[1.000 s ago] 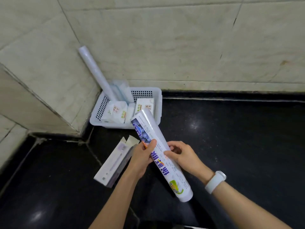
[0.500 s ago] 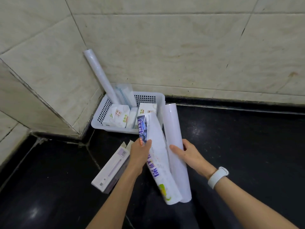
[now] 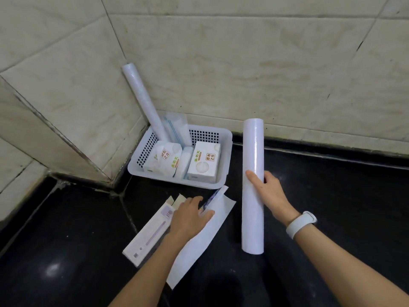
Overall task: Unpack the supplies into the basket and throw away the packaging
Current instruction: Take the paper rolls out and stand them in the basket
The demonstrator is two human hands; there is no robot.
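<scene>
My right hand [image 3: 269, 192] grips a bare white roll [image 3: 253, 187] around its middle and holds it upright to the right of the white perforated basket [image 3: 225, 165]. My left hand [image 3: 189, 214] holds the roll's flattened paper wrapper [image 3: 204, 238] low over the black counter. The basket stands in the tiled corner and holds tissue packs [image 3: 202, 162], a clear bag [image 3: 177, 129] and another white roll [image 3: 145, 104] that leans against the wall.
An opened white and lilac carton [image 3: 149, 235] lies on the black counter just left of my left hand. Beige tiled walls close off the back and the left. A white band is on my right wrist [image 3: 301, 223].
The white roll has come out of its printed wrapper. My right hand carried the roll up and to the right; my left hand lowered the empty wrapper toward the counter.
</scene>
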